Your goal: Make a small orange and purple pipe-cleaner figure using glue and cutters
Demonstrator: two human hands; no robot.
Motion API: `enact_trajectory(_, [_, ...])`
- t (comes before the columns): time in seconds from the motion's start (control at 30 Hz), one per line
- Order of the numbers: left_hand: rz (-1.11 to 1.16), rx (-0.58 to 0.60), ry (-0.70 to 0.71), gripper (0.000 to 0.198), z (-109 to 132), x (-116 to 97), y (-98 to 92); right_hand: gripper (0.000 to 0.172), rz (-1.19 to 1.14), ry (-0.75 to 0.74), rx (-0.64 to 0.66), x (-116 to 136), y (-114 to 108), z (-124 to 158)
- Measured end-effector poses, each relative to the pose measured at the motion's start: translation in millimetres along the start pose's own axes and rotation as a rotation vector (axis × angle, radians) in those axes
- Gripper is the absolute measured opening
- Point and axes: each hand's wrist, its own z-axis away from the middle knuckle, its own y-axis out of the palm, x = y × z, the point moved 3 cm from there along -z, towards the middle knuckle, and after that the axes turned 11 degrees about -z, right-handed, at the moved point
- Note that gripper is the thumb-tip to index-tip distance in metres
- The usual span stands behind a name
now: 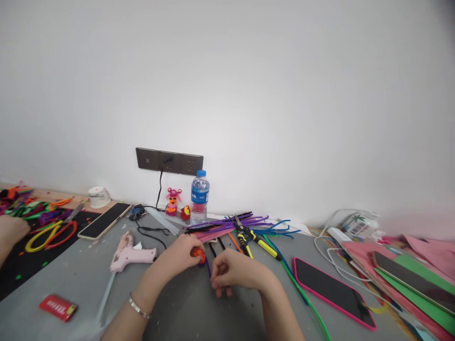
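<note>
My left hand (pixel 179 257) is closed around a small orange fuzzy piece (pixel 198 254) low over the grey table. My right hand (pixel 236 273) is beside it, its fingers pinched on a thin purple pipe cleaner (pixel 208 268) that runs up to the orange piece. The two hands sit close together, nearly touching. A silver bracelet (pixel 138 308) circles my left wrist.
A pink glue gun (pixel 130 255) lies left of my hands; pliers with yellow and black handles (pixel 254 237) and a bundle of pipe cleaners (pixel 227 222) lie behind. A water bottle (pixel 199 196), phones (pixel 330 290), a red lighter (pixel 58 307) and coloured sheets (pixel 408 279) surround. Another person's hand (pixel 10 232) is far left.
</note>
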Motion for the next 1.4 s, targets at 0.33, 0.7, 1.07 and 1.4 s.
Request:
enact_trajectory(0.33, [0.064,-0.036,-0.032,0.023,0.0,0.5,-2.2,0.003,0.015,0.077,0.017,-6.0,-1.5,-2.8])
enact_trajectory(0.7, [0.064,-0.030,-0.030,0.023,-0.8,-2.4,-2.4,0.003,-0.001,0.098,0.101,-2.4,0.9,-1.6])
enact_trajectory(1.07, [0.093,-0.041,-0.067,0.025,-2.8,-2.0,2.6,0.007,-0.017,0.127,0.135,-3.4,4.0,-5.8])
enact_trajectory(1.4, [0.293,-0.360,-0.129,0.010,-3.9,0.6,-11.8,0.010,-0.042,-0.156,-0.151,19.5,-4.6,8.6])
